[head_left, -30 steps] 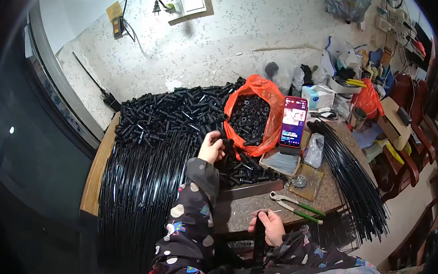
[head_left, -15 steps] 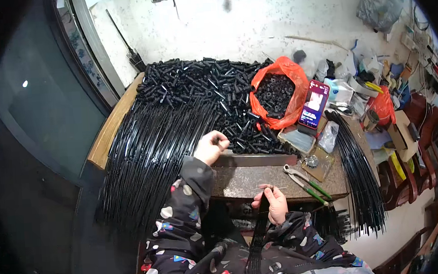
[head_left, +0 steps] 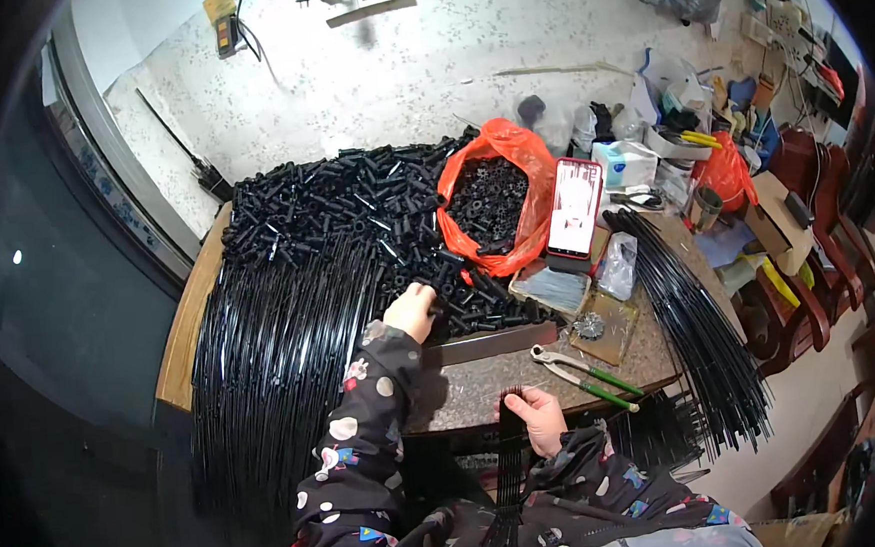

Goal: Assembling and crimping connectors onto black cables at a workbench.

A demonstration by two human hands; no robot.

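Note:
My left hand point(head_left: 412, 312) is at the front right of a heap of small black plastic tubes point(head_left: 343, 194), its fingers curled down against the pieces. What its fingertips hold, if anything, is hidden. Near the front edge of the table, my right hand point(head_left: 537, 418) is closed on a bundle of thin black ribs point(head_left: 510, 460), like umbrella ribs. Their upper ends stick up beside the thumb, and their lengths hang down over my lap. Left of the heap, many long black ribs point(head_left: 282, 353) lie side by side across the table edge.
Small black rings fill a red plastic bag point(head_left: 452, 234). A lit phone point(head_left: 574, 208) stands beside it, above a box of thin wires point(head_left: 551, 289). Green-handled pincers point(head_left: 589, 377) lie near the table edge. More black ribs point(head_left: 686, 328) hang over the right side.
My left hand has lowered its fingers into the edge of the heap. My right hand still grips the ribs; the thin wire across their tops no longer shows clearly. The whole view has shifted.

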